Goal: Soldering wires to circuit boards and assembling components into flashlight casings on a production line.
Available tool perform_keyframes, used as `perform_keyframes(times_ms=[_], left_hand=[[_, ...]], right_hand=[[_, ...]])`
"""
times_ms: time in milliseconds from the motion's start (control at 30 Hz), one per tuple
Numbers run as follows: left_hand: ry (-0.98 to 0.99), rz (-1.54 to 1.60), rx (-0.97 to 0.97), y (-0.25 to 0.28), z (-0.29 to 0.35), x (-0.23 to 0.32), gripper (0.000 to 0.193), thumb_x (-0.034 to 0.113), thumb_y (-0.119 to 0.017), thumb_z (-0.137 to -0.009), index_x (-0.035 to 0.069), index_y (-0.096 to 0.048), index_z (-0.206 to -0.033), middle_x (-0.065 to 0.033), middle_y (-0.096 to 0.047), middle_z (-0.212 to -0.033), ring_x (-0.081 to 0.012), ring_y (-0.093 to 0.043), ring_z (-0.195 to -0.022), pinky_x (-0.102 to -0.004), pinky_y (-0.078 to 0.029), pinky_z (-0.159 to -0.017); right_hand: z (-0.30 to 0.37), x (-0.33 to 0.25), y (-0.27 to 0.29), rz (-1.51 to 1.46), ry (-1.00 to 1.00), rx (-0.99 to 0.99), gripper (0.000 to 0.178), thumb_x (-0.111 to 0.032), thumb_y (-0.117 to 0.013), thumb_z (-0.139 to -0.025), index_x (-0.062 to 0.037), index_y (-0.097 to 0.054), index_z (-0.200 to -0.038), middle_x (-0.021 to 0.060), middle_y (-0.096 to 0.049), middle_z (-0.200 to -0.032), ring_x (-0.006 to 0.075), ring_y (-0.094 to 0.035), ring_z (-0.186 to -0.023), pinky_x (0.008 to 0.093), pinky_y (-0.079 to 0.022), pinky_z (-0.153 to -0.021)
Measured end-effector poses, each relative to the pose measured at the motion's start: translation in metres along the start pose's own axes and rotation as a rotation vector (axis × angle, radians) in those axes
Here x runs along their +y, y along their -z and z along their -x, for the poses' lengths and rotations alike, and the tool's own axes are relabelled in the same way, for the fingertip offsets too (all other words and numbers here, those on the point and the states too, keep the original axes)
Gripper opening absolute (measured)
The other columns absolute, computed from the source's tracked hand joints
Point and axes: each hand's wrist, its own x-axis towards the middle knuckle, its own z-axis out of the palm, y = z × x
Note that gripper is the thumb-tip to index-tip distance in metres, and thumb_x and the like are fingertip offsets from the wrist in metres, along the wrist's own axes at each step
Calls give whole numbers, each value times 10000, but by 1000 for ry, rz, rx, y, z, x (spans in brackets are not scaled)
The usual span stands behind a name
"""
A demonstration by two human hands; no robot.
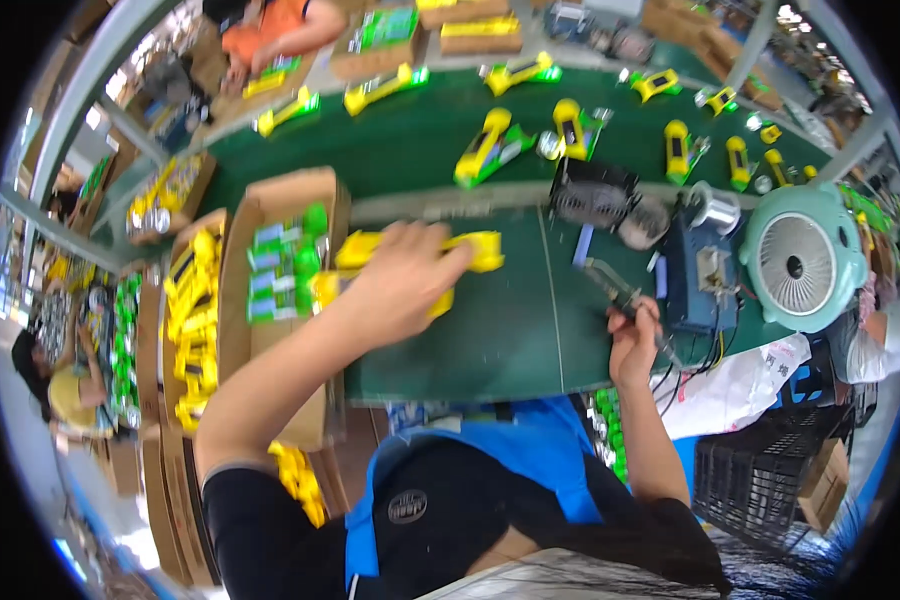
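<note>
Gripping iron [620, 293] in right hand [634, 335]; well apart, holding left hand [402, 280] over yellow casings [486, 251] on bench [495, 345]. Motion-blurred: cannot tell if clamped on one. Probably light, stiff, slightly slippery; best pinched by side edges.

- We had several yellow plastic parts [487, 251] beneath and beside our left hand [405, 275], ends jutting out on both sides; blur hid whether our fingers gripped one.
- We held a slim, dark-handled soldering iron [622, 295] in our right hand [634, 340], tilted, its front end pointing forward and leftward from the grip.
</note>
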Motion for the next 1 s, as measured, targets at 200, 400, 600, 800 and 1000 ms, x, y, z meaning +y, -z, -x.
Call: perform_keyframes(times_ms=[200,400,600,800,1000], left_hand=[[208,112,70,-135,-56,8,716,2,-637,-669,94,-414,-1344,-253,-404,-1303,-424,-434,-1186,-491,-356,-980],[-16,242,78,-107,-31,55,449,108,-507,-829,155,-514,-1276,-134,-522,-1062,-318,-511,-1029,-433,-413,-863],[-6,343,226,-101,-31,90,764,400,-758,-646,205,-471,-1326,-90,-488,-1242,-262,-490,-1130,-413,-376,-913],[531,-314,-10,-9,68,-35,37,128,-605,-723,110,-619,-694,-87,-602,-680,-282,-624,-632,-405,-494,-590],[834,-89,85,-31,228,-162,265,108,-684,-745,63,-676,-1006,-182,-649,-981,-364,-624,-928,-425,-506,-803]], right_hand=[[-9,0,3,-111,-25,-48,260,-248,-528,-935,-6,-502,-1026,100,-551,-711,204,-522,-700,334,-436,-758],[-2,3,16,-186,-61,42,286,-277,-507,-944,-35,-510,-1095,86,-519,-705,191,-482,-670,370,-431,-804],[3,7,23,-195,-98,-8,288,-250,-476,-961,-25,-517,-1135,74,-556,-885,154,-484,-750,389,-440,-919],[10,-7,7,178,56,-150,336,-318,-456,-986,-38,-461,-1171,81,-521,-895,185,-491,-847,436,-424,-952],[38,3,-86,220,-41,-356,394,-341,-522,-957,-40,-418,-1189,171,-593,-1054,262,-631,-879,442,-483,-875]])
